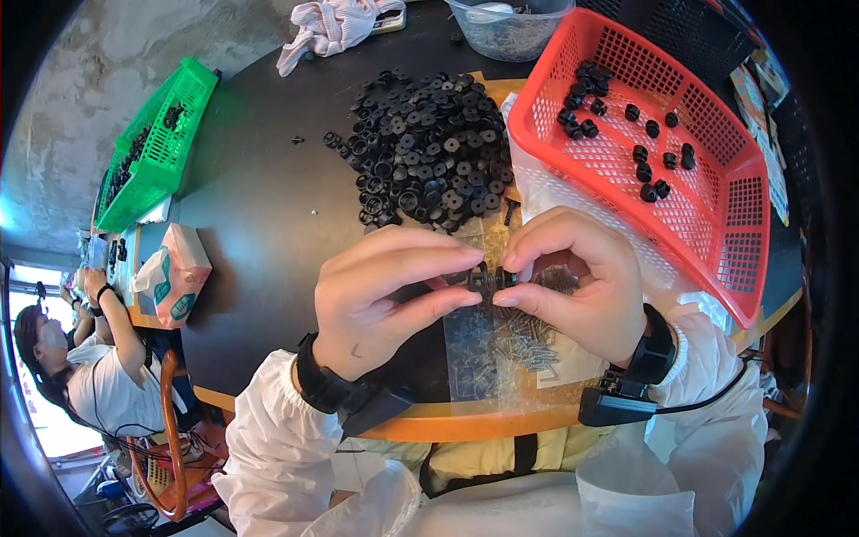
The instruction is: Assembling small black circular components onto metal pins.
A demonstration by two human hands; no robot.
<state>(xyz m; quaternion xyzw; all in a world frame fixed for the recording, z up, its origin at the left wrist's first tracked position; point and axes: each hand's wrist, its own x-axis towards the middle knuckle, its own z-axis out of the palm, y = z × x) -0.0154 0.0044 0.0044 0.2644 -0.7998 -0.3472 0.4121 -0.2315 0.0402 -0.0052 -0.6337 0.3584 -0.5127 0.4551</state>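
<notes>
My left hand (385,300) and my right hand (573,277) meet over the table's near edge, both pinching one small black round part (483,277) between fingertips. Under them lies a clear plastic bag (474,345) with several small metal screws (528,345) spilled on it. Just beyond my hands a heap of black round parts (429,148) covers the dark table (259,206). A red mesh basket (716,224) on the right holds several of the same black parts (649,157).
A green basket (152,143) with black parts stands at the far left. A tissue pack (174,273) lies near the left edge. A clear tub (510,31) and a white cloth (331,27) sit at the back. Another person (80,358) sits at lower left.
</notes>
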